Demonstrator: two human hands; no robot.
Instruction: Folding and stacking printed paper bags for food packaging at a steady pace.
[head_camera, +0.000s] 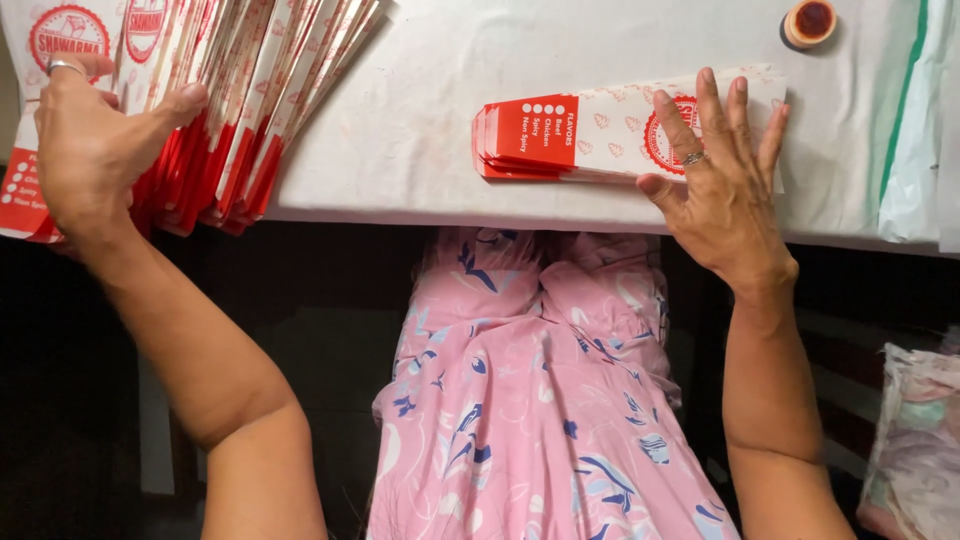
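While the left hand (85, 140) pinches the fanned sleeves (250, 90), the right hand (720, 175) lies spread, steadying the small stack (560, 135) on the tabletop (420, 120).

Both arms are bare to above the elbow. The left hand (85, 140) and right hand (722, 180) each wear a silver ring. A pink floral dress (540, 400), patterned blue and white, covers the lap.
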